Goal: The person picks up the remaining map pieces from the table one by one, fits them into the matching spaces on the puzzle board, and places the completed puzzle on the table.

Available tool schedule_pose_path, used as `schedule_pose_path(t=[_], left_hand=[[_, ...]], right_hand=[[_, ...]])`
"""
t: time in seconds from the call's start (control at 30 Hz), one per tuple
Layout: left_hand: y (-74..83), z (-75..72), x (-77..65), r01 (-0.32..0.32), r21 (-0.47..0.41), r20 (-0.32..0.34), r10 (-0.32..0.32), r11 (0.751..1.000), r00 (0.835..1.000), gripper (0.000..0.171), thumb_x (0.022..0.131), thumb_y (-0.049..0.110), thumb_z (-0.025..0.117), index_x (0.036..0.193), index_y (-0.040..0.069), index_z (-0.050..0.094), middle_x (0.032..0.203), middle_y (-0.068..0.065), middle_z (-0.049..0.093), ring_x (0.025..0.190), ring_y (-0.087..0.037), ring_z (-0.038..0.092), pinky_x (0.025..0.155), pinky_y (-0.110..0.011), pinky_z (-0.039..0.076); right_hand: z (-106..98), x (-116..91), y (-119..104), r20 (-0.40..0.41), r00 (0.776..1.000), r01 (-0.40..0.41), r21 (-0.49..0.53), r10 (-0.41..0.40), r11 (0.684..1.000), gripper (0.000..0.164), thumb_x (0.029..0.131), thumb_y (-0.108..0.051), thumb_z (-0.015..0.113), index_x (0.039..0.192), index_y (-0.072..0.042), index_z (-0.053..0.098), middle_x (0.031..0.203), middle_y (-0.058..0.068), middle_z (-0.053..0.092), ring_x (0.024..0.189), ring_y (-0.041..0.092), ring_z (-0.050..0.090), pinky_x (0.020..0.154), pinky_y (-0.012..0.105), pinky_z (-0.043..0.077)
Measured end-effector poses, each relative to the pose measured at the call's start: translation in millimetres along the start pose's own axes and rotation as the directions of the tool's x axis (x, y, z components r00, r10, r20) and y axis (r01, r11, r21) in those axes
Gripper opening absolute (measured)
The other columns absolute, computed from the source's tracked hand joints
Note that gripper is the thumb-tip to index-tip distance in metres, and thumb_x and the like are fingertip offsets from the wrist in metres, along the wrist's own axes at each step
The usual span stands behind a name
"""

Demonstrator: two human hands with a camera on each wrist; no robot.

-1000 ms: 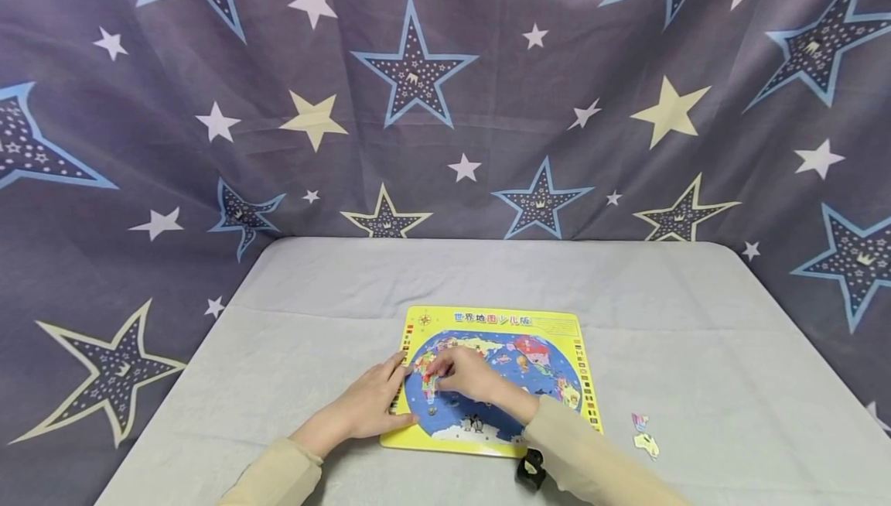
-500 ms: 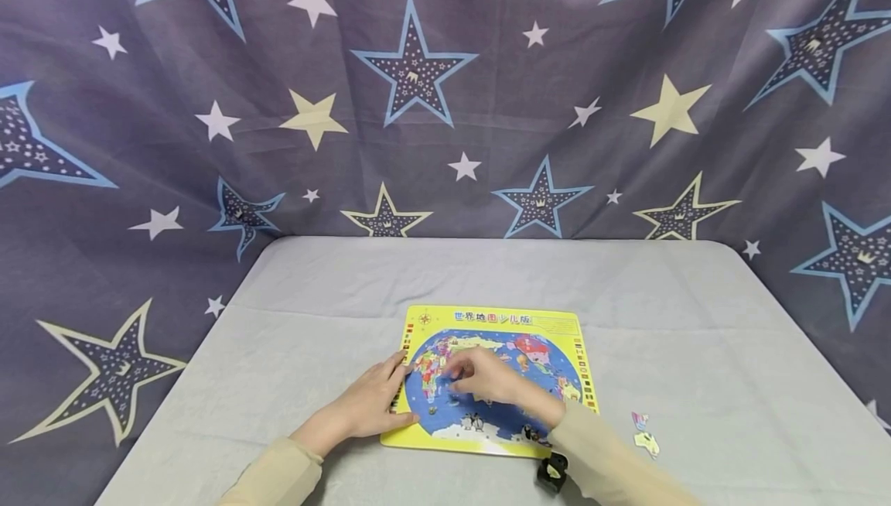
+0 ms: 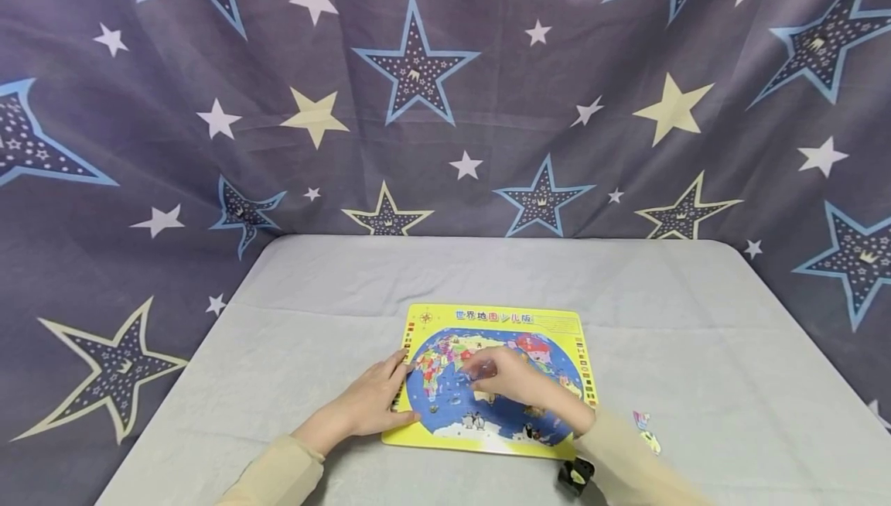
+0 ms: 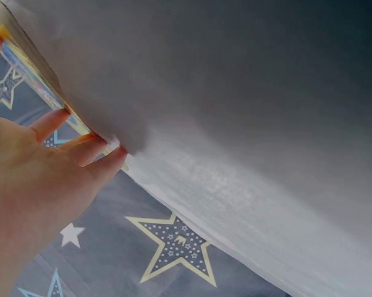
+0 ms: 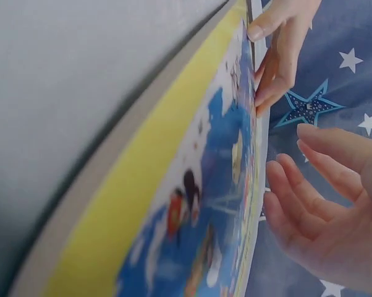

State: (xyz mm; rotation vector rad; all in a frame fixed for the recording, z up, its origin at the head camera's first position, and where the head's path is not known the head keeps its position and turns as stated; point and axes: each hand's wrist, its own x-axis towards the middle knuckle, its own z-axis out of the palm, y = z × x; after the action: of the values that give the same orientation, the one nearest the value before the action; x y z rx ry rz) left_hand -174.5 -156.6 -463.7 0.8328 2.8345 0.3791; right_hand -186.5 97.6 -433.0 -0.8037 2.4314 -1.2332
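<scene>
A world map puzzle board (image 3: 480,449) with a yellow border and a blue sea lies on the table. My left hand (image 3: 372,399) rests on its left edge; in the left wrist view the straight fingers (image 4: 105,167) touch the rim. Over the middle of the map hovers my right hand (image 3: 515,378), thumb and fingers loosely bent. The right wrist view shows this hand (image 5: 334,204) apart from the board surface, with no piece visible between its fingers. Part of the map lies hidden under the right hand and forearm.
Two small map pieces, one pink and purple (image 3: 641,419) and one pale yellow-green (image 3: 650,442), lie on the grey cloth (image 3: 731,382) to the right of the board. A black wrist device (image 3: 576,476) sits by the right sleeve. A star-patterned curtain (image 3: 445,135) hangs behind.
My right hand has moved right across the map, from the left-hand continents to the middle, uncovering that part. The left hand has stayed on the board's left edge.
</scene>
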Motion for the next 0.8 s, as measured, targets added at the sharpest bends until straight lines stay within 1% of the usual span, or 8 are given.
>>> schedule_pose_path(t=[0.03,0.13,0.23,0.3,0.47,0.57,0.8], left_hand=[[0.0,0.0,0.0,0.001,0.000,-0.001,-0.001,1.000,1.000,0.079,0.077,0.056,0.054,0.131,0.001,0.036,0.140,-0.021,0.024,0.124,-0.035,0.031,0.102,-0.044,0.026],[-0.3,0.5,0.4,0.001,-0.001,-0.003,-0.001,1.000,1.000,0.079,0.077,0.057,0.054,0.131,0.002,0.037,0.140,-0.021,0.024,0.124,-0.035,0.031,0.102,-0.045,0.027],[-0.3,0.5,0.4,0.001,-0.008,-0.003,-0.001,1.000,1.000,0.079,0.077,0.057,0.054,0.131,0.002,0.037,0.140,-0.021,0.024,0.124,-0.035,0.031,0.102,-0.045,0.027],[-0.2,0.3,0.4,0.002,-0.007,-0.002,-0.002,1.000,1.000,0.079,0.077,0.057,0.054,0.130,0.002,0.037,0.140,-0.021,0.024,0.125,-0.035,0.031,0.102,-0.045,0.026],[0.1,-0.2,0.3,0.006,-0.010,0.005,-0.006,1.000,1.000,0.079,0.077,0.057,0.054,0.131,0.002,0.037,0.140,-0.021,0.023,0.125,-0.035,0.030,0.102,-0.045,0.026],[0.2,0.0,0.2,0.004,-0.008,0.003,-0.004,1.000,1.000,0.079,0.077,0.057,0.054,0.131,0.002,0.037,0.140,-0.021,0.023,0.125,-0.035,0.030,0.102,-0.046,0.026],[1.0,0.0,0.5,0.017,-0.009,0.013,-0.017,1.000,1.000,0.079,0.077,0.057,0.054,0.131,0.002,0.037,0.141,-0.020,0.023,0.125,-0.034,0.030,0.103,-0.045,0.026]], right_hand=[[-2,-2,0,-0.003,1.000,-0.004,-0.001,0.004,1.000,0.023,0.079,-0.001,0.061,0.102,0.001,0.063,0.096,0.013,0.062,0.077,0.021,0.058,0.057,0.021,0.048],[-7,-7,2,-0.005,1.000,0.002,-0.007,-0.002,1.000,0.024,0.079,0.000,0.061,0.102,0.001,0.062,0.098,0.013,0.062,0.082,0.023,0.058,0.061,0.022,0.049],[-12,-12,6,-0.009,1.000,0.007,-0.021,-0.007,1.000,0.023,0.078,0.001,0.061,0.101,0.002,0.062,0.097,0.013,0.062,0.079,0.022,0.058,0.059,0.021,0.049],[-15,-16,8,-0.018,1.000,0.006,-0.048,-0.007,0.999,0.022,0.078,0.000,0.061,0.100,0.001,0.063,0.096,0.012,0.062,0.076,0.020,0.058,0.058,0.021,0.048],[-24,-27,13,-0.047,0.999,-0.013,-0.083,0.009,0.996,0.021,0.078,-0.001,0.063,0.099,0.000,0.063,0.095,0.012,0.062,0.073,0.017,0.057,0.059,0.020,0.047],[-29,-33,15,-0.065,0.997,-0.035,-0.087,0.029,0.996,0.021,0.077,-0.001,0.063,0.099,0.001,0.063,0.094,0.012,0.062,0.070,0.015,0.056,0.058,0.020,0.047],[-38,-46,24,-0.072,0.996,-0.061,-0.099,0.054,0.993,0.021,0.077,-0.002,0.063,0.098,0.001,0.063,0.096,0.012,0.061,0.071,0.012,0.056,0.060,0.019,0.047]])
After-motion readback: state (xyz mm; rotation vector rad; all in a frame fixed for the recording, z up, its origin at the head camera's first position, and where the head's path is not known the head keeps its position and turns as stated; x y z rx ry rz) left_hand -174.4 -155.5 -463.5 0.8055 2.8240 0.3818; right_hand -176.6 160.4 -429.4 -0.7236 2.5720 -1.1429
